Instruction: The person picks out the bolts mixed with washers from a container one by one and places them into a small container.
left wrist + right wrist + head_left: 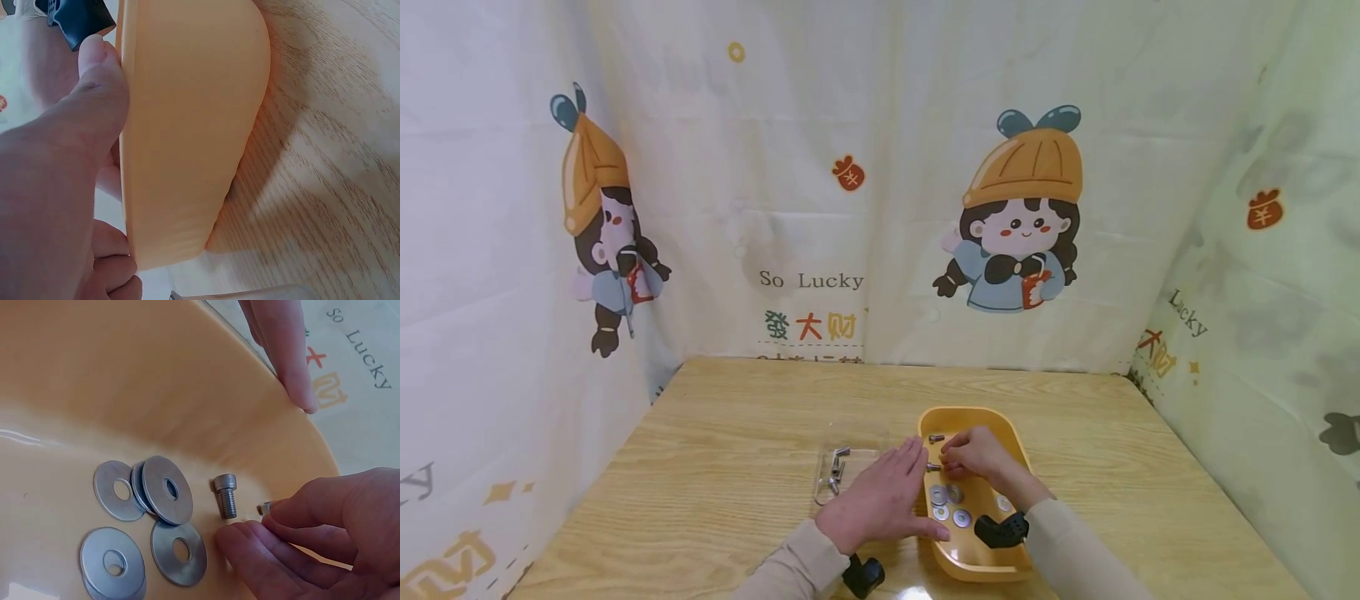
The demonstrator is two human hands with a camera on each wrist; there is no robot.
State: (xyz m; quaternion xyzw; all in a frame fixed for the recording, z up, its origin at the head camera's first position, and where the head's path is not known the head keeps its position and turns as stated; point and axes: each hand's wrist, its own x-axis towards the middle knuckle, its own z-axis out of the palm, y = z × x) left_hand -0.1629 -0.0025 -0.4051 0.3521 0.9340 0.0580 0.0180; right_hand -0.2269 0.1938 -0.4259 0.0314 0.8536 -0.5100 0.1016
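Observation:
A yellow tray [977,565] holds several flat washers [962,518] and bolts. My left hand [883,500] lies across its left rim with extended fingers; in the left wrist view the thumb [97,81] rests along the rim. Inside the tray, my right hand [981,457] has bent fingers close together near two socket-head bolts. One bolt [225,495] lies beside its fingertips, threaded end toward them. Another bolt [265,507] is partly hidden behind the fingers. Whether anything is pinched between the fingertips is hidden.
A clear plastic box [820,483] with several bolts [837,467] stands left of the tray, partly behind my left hand. Both stand on a wood-grain table [722,467]. Printed curtains [895,225] surround its back and sides. Each wrist bears a black camera [1002,531].

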